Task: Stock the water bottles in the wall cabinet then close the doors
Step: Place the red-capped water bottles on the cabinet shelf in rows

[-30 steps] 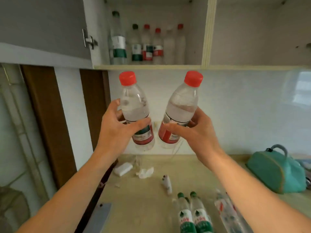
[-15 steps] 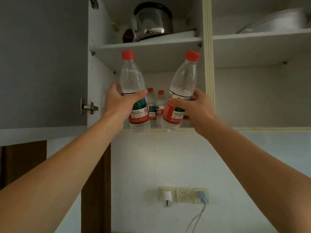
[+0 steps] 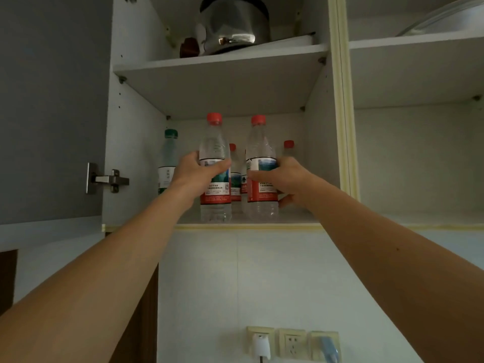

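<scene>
Gripping one red-capped bottle (image 3: 215, 166) around its label, the left hand (image 3: 195, 176) is holding it upright with its base on the front of the lower shelf (image 3: 293, 218) of the wall cabinet (image 3: 133, 132). Just beside it, the right hand (image 3: 286, 179) is wrapping around a second red-capped bottle (image 3: 260, 166), also standing upright on that shelf. Behind the two hands, smaller-looking red-capped bottles (image 3: 288, 146) are standing at the back, and a green-capped bottle (image 3: 169, 158) is standing left of the left hand. Above both hands, a metal pot (image 3: 233, 24) is sitting on the upper shelf (image 3: 217, 82). Left of the left hand, the grey cabinet door (image 3: 52, 106) is hanging open on its hinge (image 3: 104, 178).
</scene>
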Demonstrator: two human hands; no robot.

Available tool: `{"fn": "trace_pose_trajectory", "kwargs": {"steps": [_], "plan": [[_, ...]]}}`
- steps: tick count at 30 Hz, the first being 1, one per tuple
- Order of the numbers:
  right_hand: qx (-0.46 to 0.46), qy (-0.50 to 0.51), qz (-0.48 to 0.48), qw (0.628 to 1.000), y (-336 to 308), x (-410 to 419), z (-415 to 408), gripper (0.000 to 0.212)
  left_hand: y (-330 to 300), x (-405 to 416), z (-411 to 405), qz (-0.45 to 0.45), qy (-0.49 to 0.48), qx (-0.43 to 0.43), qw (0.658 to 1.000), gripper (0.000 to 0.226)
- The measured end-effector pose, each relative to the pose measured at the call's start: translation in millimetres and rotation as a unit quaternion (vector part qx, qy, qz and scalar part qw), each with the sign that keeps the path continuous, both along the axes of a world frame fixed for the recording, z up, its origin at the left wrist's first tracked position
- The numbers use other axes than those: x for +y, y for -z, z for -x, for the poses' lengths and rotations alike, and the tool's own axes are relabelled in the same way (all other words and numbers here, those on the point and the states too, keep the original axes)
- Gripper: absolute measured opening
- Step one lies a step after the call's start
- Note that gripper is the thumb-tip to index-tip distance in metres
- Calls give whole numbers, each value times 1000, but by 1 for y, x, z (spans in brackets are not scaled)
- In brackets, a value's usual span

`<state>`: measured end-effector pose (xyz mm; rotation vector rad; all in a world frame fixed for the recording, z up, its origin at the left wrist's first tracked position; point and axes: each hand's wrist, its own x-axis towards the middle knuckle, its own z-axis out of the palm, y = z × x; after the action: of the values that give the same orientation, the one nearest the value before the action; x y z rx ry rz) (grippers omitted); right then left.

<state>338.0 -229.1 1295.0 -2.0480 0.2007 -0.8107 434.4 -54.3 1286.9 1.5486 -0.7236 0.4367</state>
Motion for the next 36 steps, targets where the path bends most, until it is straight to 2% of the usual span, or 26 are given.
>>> {"fn": "trace_pose_trajectory", "kwargs": {"steps": [6,16,20,24,27,30,36], "plan": [[11,-12,9,1000,-1,-8,-14,53,0,-15,-18,-39,-53,-34,997,52],[14,-20,4,1000,2,-7,-24,66,1,-26,-20,-55,-98,-26,993,64],[-17,-19,10,1000,7,-2,-23,61,4,-25,-15,-97,-124,-25,987,75],[-33,28,79,996,15,11,-13,53,11,-17,-4,-153,-129,-43,979,55],[-50,76,118,989,20,25,5,61,16,-6,8,-172,-165,-58,969,69],[-73,128,219,965,25,43,34,54,20,9,26,-171,-208,-88,959,74],[-105,140,275,945,61,91,118,34,41,43,79,-145,-144,-126,971,51]]}}
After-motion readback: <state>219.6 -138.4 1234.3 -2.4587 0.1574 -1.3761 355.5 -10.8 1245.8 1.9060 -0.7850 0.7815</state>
